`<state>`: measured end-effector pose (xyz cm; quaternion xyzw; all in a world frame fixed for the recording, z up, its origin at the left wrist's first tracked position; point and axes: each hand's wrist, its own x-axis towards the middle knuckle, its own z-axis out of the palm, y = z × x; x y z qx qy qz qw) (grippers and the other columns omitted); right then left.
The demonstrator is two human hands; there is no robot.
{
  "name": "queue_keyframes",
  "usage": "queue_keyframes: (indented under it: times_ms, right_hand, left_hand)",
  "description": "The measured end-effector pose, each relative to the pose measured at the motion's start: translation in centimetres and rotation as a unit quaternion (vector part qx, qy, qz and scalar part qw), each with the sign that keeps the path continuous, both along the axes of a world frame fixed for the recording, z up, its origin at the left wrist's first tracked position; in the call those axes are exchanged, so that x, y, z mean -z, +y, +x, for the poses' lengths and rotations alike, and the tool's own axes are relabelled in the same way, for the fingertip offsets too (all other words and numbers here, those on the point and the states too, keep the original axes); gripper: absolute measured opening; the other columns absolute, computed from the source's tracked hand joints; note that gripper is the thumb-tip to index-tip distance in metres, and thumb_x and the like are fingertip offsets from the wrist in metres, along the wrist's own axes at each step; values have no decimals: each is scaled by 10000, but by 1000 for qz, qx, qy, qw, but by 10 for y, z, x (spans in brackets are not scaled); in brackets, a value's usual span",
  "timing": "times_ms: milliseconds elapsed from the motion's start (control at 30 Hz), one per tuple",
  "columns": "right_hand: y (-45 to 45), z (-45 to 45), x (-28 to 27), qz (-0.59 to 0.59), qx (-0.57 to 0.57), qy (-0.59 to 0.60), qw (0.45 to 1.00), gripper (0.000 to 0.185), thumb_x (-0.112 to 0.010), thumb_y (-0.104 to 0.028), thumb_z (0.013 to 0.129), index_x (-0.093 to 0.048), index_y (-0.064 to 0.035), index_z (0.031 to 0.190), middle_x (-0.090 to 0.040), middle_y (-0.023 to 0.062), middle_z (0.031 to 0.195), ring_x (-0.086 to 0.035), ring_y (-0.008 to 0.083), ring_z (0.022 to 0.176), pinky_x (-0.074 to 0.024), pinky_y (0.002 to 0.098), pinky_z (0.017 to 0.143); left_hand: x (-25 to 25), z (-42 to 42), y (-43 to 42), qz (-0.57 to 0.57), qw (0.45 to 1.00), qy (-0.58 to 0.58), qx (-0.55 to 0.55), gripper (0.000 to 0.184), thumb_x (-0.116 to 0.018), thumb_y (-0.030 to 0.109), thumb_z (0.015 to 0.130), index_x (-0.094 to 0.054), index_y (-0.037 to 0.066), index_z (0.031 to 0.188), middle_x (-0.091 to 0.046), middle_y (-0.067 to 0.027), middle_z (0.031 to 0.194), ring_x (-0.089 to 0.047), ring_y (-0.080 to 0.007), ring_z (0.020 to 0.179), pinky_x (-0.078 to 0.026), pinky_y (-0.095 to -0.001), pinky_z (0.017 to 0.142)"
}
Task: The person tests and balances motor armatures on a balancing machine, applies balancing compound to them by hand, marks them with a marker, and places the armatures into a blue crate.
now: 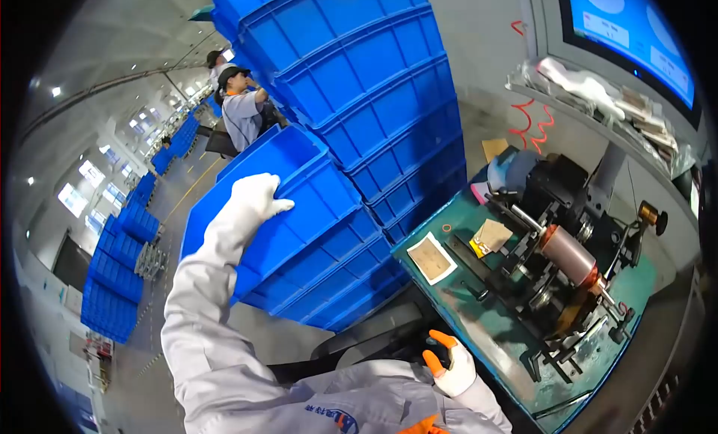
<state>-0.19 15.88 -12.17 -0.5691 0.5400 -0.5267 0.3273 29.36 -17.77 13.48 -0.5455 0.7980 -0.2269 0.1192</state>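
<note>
My left hand (256, 197), in a white glove, is closed over the rim of the top blue crate (314, 209) in the shorter stack. Low in the view, near the bench's front edge, my right hand (452, 367) wears a white glove with orange fingertips. Its fingers are apart and nothing shows between them. On the green bench (497, 329) stands a machine with black and metal parts, and a copper-coloured rotor (568, 256) with a steel shaft lies across it. A white-edged card (431, 258) and a small yellow packet (481, 245) lie beside the machine.
A tall stack of blue crates (359, 67) rises behind the shorter one. A screen (636, 30) and a shelf with plastic-wrapped items (598, 97) are at the upper right. A person (241, 112) in a cap stands beyond the crates. More crates (112, 284) stand far left.
</note>
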Motion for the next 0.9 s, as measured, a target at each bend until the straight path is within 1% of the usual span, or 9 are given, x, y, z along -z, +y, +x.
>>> queue_keyframes:
  times_ms: [67, 200, 300, 467, 533, 633, 667, 767, 900]
  right_hand:
    - [-4, 0, -1, -9, -16, -10, 1000, 430, -769, -170, 847, -631, -23, 1227, -694, 173, 1027, -678, 357, 916, -536, 391, 821]
    - [-8, 1, -3, -3, -31, 24, 999, 430, -787, -163, 824, -646, -29, 1207, -693, 158, 984, -683, 341, 872, -540, 385, 787]
    - [-14, 4, -5, 6, -47, 3, 999, 418, -793, -167, 820, -655, -37, 1192, -694, 153, 969, -683, 338, 868, -541, 388, 784]
    - [-24, 11, -9, -34, -73, 32, 996, 453, -791, -160, 819, -636, -35, 1225, -688, 160, 1013, -678, 345, 905, -540, 390, 799]
    - [-20, 1, -22, -76, -75, 60, 992, 487, -790, -151, 819, -619, -36, 1260, -684, 160, 1060, -673, 350, 928, -537, 395, 809]
    - [-6, -12, -28, -15, -21, 47, 999, 430, -789, -156, 828, -651, -41, 1219, -693, 167, 1063, -679, 346, 941, -538, 393, 826]
    - [-5, -15, -31, 15, -12, 23, 1000, 406, -794, -158, 829, -668, -44, 1198, -698, 170, 1050, -684, 338, 942, -542, 386, 828]
    - [-7, -18, -21, 8, -8, 45, 999, 411, -798, -156, 825, -671, -44, 1200, -700, 165, 1036, -685, 332, 931, -544, 381, 822]
    - [-19, -5, -18, -8, -31, 33, 999, 425, -803, -146, 815, -666, -36, 1201, -697, 164, 1028, -687, 329, 920, -546, 371, 821]
  left_hand:
    - [16, 9, 12, -52, 998, 14, 29, 572, -752, 645, 735, -668, 95, 866, -688, -123, 884, -677, -348, 880, -535, -455, 753]
    - [26, 15, -1, -119, 989, 29, 77, 595, -732, 677, 733, -670, 91, 814, -675, -114, 815, -679, -348, 793, -532, -450, 689]
    - [29, 10, -24, -128, 988, 25, 86, 606, -725, 688, 736, -665, 88, 794, -674, -118, 806, -677, -340, 776, -528, -445, 662]
    - [39, 33, -37, -154, 982, 35, 100, 594, -724, 670, 756, -647, 81, 765, -663, -119, 791, -668, -350, 762, -523, -451, 654]
    - [39, 35, -38, -112, 991, 57, 51, 594, -678, 676, 793, -672, 81, 779, -678, -127, 819, -677, -348, 787, -537, -447, 685]
    - [37, 39, -44, -83, 992, 76, 51, 603, -665, 675, 808, -690, 73, 788, -692, -132, 817, -688, -345, 794, -545, -438, 688]
    - [28, 31, -40, -54, 997, 58, 7, 586, -670, 671, 806, -699, 87, 784, -702, -136, 815, -695, -340, 819, -546, -435, 692]
    - [2, 16, -26, 5, 999, 36, -24, 581, -651, 685, 807, -707, 106, 805, -710, -134, 810, -700, -338, 835, -546, -437, 717]
    - [11, 4, -8, 12, 1000, 22, -1, 607, -596, 715, 819, -710, 119, 841, -714, -121, 813, -702, -335, 840, -539, -455, 752]
